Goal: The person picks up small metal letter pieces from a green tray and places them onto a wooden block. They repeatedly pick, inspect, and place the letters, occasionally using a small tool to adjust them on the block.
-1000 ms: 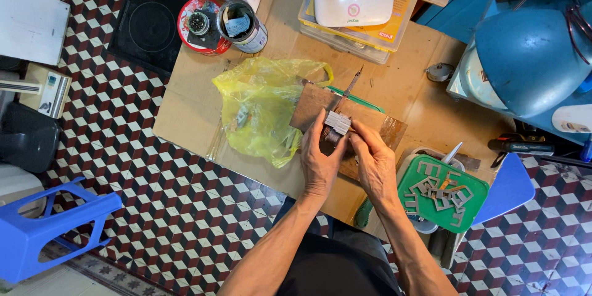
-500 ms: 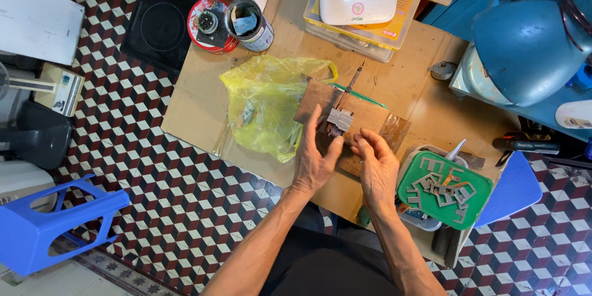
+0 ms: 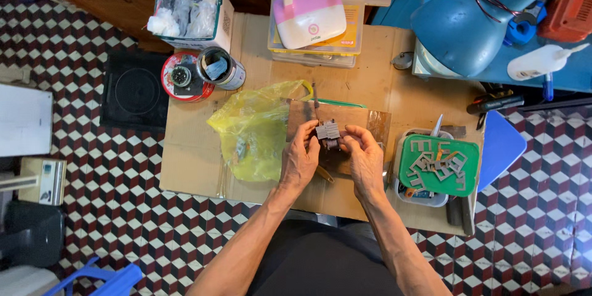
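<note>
— What have you got in your grip?

— A small grey transformer core (image 3: 328,132), a stack of thin metal plates. My left hand (image 3: 300,159) pinches it from its left side with thumb and fingertips closed on it, and my right hand (image 3: 365,161) closes on it from the right. It hangs just above the table (image 3: 197,166), between my two hands.

— What lies right under it?

— A brown sheet of board (image 3: 345,117), with the core held over its middle. A thin tool with a green handle (image 3: 316,100) lies at the board's far edge, just beyond my fingers.

— And to either side?

— Just left of my left hand is a crumpled yellow plastic bag (image 3: 256,128) with small metal bits showing through it. To the right of my right hand, close by, stands a white tub topped by a green lid (image 3: 439,164) carrying loose grey E-shaped plates (image 3: 431,161).

— Further out?

— Beyond the bag, a round red tin (image 3: 179,80) and an open can (image 3: 219,68) touch each other. Straight ahead, well apart from my grip, a pink and white device (image 3: 310,15) sits on stacked clear boxes (image 3: 345,46). Far right, a big blue lamp head (image 3: 462,31).
</note>
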